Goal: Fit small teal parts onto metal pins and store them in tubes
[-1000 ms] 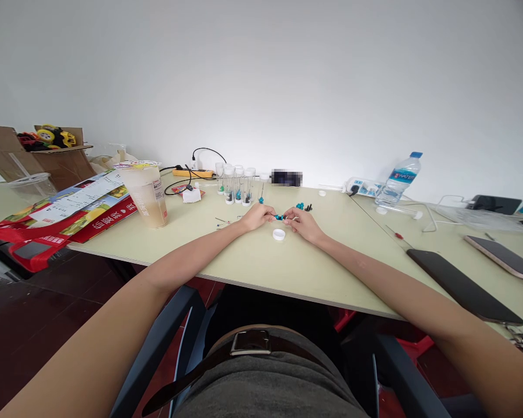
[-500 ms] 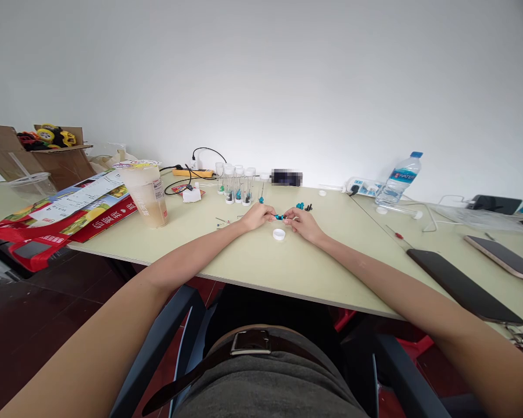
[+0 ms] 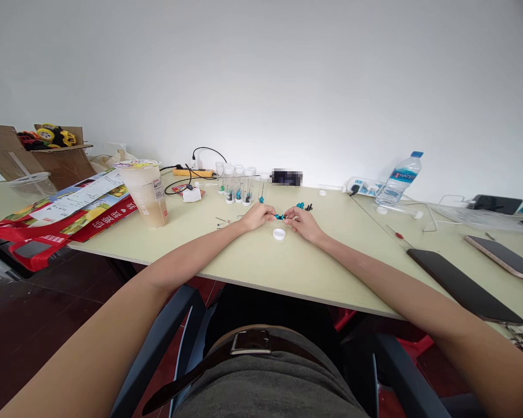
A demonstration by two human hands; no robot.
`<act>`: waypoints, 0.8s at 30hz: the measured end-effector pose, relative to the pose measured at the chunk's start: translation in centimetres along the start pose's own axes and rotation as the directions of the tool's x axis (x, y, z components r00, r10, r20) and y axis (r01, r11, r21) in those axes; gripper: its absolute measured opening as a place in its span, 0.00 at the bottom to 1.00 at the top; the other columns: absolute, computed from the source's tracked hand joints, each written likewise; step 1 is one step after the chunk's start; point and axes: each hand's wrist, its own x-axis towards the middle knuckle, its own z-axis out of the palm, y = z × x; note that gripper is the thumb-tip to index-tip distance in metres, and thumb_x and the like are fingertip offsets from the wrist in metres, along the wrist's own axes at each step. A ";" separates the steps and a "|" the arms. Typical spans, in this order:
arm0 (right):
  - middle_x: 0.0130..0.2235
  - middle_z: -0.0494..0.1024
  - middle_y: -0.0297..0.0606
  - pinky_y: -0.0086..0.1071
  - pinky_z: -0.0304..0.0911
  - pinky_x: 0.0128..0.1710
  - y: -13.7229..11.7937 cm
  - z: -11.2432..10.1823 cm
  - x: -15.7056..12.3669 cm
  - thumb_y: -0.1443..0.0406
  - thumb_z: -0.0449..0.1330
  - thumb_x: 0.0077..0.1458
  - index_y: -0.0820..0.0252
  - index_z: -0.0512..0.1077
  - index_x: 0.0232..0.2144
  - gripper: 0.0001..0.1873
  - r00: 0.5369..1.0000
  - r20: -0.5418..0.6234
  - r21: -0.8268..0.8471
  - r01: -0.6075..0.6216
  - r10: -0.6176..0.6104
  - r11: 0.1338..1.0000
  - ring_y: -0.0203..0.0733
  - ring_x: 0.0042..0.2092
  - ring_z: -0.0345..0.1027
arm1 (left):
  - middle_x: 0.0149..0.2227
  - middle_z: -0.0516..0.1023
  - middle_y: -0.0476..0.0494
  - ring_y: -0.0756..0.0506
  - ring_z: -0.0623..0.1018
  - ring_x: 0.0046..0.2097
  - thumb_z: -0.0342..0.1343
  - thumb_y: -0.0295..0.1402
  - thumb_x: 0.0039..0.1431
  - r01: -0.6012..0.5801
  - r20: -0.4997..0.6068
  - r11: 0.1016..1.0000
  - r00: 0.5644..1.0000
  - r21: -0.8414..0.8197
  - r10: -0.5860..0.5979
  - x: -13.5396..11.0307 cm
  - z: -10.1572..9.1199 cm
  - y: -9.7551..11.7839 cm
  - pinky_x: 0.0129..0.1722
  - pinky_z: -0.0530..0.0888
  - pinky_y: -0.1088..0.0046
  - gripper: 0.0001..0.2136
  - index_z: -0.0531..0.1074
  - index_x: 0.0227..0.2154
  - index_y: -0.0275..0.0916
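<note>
Between my two hands is a small blue-and-black part, too small to identify. My left hand pinches its left end, and my right hand pinches the right end. Just in front of the fingers a round white cap lies on the table. Behind my right hand sit small blue pieces and black pieces. A thin metal rod with a blue piece is just behind my left hand. Thin pins lie to its left.
Several clear tubes with white caps stand behind my left hand. A drink cup and a red-handled bag are on the left, a tilted water bottle on the right. A dark phone lies near my right forearm.
</note>
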 end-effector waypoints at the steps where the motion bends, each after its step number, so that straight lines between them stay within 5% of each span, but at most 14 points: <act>1: 0.29 0.68 0.31 0.30 0.58 0.23 0.0 0.0 0.0 0.61 0.56 0.48 0.58 0.66 0.35 0.11 1.000 0.001 0.000 0.002 -0.002 1.000 0.30 0.21 0.59 | 0.25 0.75 0.47 0.51 0.71 0.29 0.52 0.28 0.52 0.001 -0.001 1.000 1.000 0.001 -0.001 0.0 0.0 0.0 0.32 0.65 0.76 0.07 0.74 0.28 0.33; 24: 0.30 0.68 0.31 0.29 0.58 0.23 0.3 0.0 0.1 0.59 0.56 0.49 0.57 0.65 0.37 0.12 1.000 -0.004 0.008 0.008 -0.008 1.000 0.30 0.21 0.59 | 0.25 0.76 0.47 0.51 0.72 0.29 0.52 0.29 0.52 0.012 -0.001 1.000 1.000 0.009 -0.012 0.0 0.0 0.1 0.32 0.65 0.76 0.07 0.74 0.28 0.34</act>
